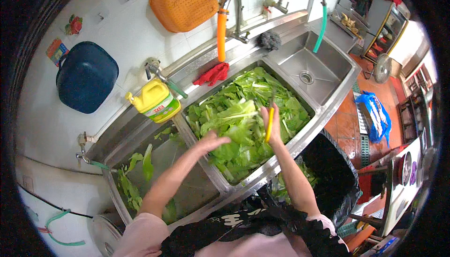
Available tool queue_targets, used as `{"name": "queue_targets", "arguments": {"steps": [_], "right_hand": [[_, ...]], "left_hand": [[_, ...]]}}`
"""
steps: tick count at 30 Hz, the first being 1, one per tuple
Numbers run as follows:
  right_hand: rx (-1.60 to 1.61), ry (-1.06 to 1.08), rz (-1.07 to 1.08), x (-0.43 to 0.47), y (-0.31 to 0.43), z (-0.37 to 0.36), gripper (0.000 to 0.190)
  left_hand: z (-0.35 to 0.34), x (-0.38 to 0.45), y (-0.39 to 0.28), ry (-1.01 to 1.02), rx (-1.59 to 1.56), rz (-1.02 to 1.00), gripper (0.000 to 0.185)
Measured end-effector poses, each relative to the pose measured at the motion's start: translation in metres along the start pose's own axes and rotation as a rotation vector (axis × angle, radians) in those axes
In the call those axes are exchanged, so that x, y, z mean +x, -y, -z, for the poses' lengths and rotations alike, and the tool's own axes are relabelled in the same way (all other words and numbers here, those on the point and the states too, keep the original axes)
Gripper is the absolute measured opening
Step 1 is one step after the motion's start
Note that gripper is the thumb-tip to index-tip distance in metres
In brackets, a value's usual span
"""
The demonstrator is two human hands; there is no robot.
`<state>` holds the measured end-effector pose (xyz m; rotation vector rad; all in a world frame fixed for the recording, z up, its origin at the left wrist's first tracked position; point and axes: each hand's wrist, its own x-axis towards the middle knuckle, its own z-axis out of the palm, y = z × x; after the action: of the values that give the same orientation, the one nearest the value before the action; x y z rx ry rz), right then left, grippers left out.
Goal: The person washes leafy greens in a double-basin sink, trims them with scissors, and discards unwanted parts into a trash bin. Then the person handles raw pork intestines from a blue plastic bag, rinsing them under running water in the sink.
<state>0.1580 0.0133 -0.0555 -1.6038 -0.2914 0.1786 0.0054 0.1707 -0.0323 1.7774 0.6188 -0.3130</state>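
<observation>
Cut leafy greens [253, 151] fill the middle basin of a steel sink [223, 186]. Over their right part is my right hand [276, 125], gripping a yellow-handled knife [270, 125] whose dark, blurred blade points away from me. My left hand [210, 142] is at the left side of the pile, thumb spread out; motion blur and leaves hide its fingers, so I cannot tell whether it grips any. Between both hands a pale-stemmed bunch of greens [242, 111] is blurred by motion. More loose leaves [147, 162] float in the water-filled left basin.
A yellow jug [156, 102] stands on the left divider. Behind the greens lie a red cloth [212, 74] and a scrubber [269, 41]. An orange hose [222, 35] hangs from a tap. The right basin [316, 67] has a drain. A black-lined bin [328, 172] stands at the sink's front.
</observation>
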Motion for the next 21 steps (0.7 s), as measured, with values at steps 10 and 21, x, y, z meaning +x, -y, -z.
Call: {"name": "queue_targets", "arguments": {"steps": [10, 21], "right_hand": [[0.162, 0.986, -0.831, -0.075, -0.014, -0.003, 0.056], [0.117, 0.788, -0.642, -0.05, -0.017, -0.018, 0.052]], "left_hand": [[0.032, 0.043, -0.02, -0.333, 1.126, -0.145, 0.027], [0.0, 0.042, -0.028, -0.382, 1.392, -0.363, 0.009]]}}
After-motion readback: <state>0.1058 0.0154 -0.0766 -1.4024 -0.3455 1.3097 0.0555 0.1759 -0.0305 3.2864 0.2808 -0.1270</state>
